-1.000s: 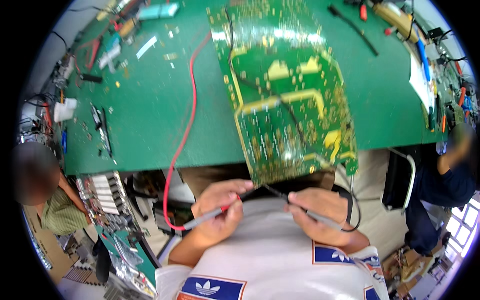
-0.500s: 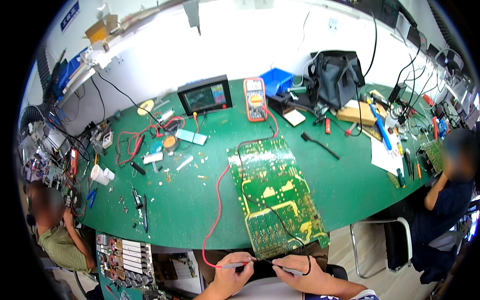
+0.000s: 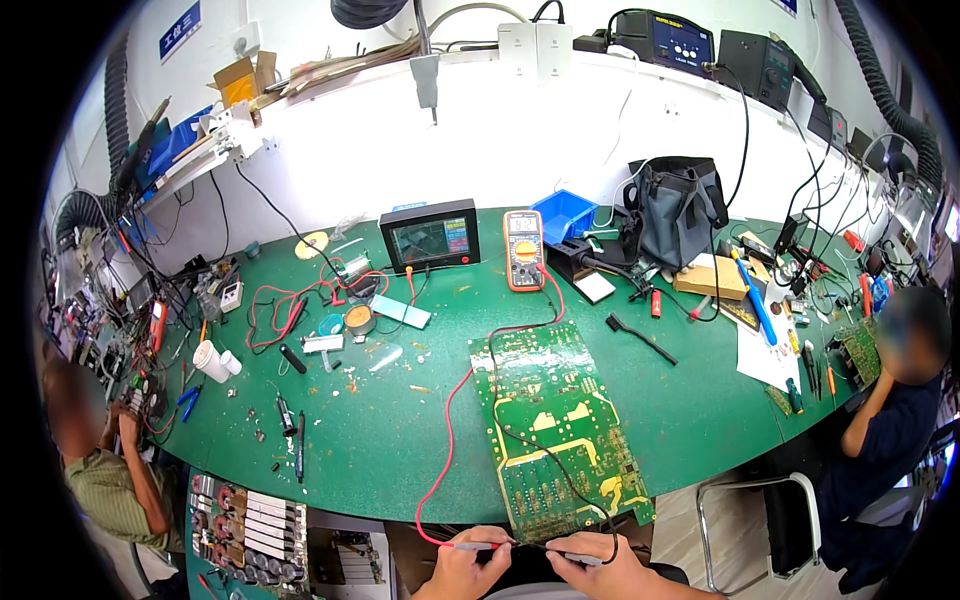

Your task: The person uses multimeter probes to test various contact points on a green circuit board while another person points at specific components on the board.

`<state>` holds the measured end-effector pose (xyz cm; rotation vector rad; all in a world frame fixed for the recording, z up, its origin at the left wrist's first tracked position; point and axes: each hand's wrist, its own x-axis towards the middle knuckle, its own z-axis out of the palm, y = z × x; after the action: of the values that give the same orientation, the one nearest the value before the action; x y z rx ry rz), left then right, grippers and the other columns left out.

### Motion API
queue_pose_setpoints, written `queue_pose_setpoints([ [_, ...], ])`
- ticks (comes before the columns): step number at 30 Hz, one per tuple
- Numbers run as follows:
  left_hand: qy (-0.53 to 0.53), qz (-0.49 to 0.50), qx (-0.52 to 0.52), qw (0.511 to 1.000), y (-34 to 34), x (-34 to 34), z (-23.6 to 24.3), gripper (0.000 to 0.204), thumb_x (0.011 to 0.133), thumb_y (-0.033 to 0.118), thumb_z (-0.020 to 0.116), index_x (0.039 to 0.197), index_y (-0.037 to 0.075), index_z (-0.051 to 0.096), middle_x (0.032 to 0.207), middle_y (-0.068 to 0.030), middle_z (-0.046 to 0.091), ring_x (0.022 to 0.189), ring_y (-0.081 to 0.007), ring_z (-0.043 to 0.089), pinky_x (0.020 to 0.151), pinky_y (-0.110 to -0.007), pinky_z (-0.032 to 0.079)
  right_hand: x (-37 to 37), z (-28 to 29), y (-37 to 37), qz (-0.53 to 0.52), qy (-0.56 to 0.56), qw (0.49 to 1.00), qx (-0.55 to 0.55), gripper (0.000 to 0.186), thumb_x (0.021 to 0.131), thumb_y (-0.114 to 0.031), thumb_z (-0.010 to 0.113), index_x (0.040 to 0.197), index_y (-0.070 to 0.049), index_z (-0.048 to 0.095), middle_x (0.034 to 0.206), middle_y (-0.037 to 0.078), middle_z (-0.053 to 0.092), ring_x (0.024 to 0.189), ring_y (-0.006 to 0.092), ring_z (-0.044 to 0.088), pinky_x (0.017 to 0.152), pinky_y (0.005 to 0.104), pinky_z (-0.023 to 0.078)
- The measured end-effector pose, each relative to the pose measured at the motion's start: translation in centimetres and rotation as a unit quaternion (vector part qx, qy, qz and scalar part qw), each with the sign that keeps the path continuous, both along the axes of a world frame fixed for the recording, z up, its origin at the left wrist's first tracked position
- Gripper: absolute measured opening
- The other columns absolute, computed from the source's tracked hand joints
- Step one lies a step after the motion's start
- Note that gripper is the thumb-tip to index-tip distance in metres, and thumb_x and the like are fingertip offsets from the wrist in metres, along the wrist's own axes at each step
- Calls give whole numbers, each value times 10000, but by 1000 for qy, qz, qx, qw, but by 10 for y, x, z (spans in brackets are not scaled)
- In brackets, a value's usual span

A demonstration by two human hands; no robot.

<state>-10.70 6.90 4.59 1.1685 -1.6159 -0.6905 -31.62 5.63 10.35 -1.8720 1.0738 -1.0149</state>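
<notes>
A large green circuit board point(image 3: 548, 415) lies on the table, its lower edge reaching past the front of the tabletop. Just below that edge, my left hand point(image 3: 466, 572) is closed around the red-lead test probe point(image 3: 474, 546). My right hand point(image 3: 612, 572) pinches the black-lead test probe point(image 3: 582, 558). The two probe tips point at each other beside the board's near edge; whether they touch the board or one another is too small to tell. Their leads run up to an orange multimeter point(image 3: 524, 252) standing behind the board, the black one lying across the board.
Behind stand a black-framed screen device point(image 3: 432, 238), a blue bin point(image 3: 565, 215) and a grey bag point(image 3: 675, 215). A black brush point(image 3: 642, 338) lies right of the board. Another board with components point(image 3: 250, 530) sits at lower left. People sit at both sides; a chair point(image 3: 760, 520) stands at right.
My view has tilted upward, so the table sits lower in the picture and more of the shelf shows. Both hands keep their grip on the probes, tips still close together.
</notes>
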Motion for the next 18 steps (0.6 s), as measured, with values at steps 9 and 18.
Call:
queue_pose_setpoints([
  [9, -1, -1, -1, 1000, -2, 0, -1, 154, 828, -22, 689, 956, -16, 603, 886, -146, 712, 768, -223, 736, 664, -312, 587, 0, 4, -1, -4, 1, 1000, 10, 91, 829, -41, 740, 893, 16, 708, 847, 147, 707, 708, 300, 686, 601, 330, 548],
  [18, -8, 5, 4, 1000, -3, 0, 0, 150, 829, -13, 689, 954, -10, 606, 882, -149, 717, 770, -225, 735, 675, -316, 587, -2, 3, -1, -7, -1, 999, 33, 106, 834, -43, 740, 911, 23, 711, 846, 150, 705, 696, 281, 688, 584, 317, 536],
])
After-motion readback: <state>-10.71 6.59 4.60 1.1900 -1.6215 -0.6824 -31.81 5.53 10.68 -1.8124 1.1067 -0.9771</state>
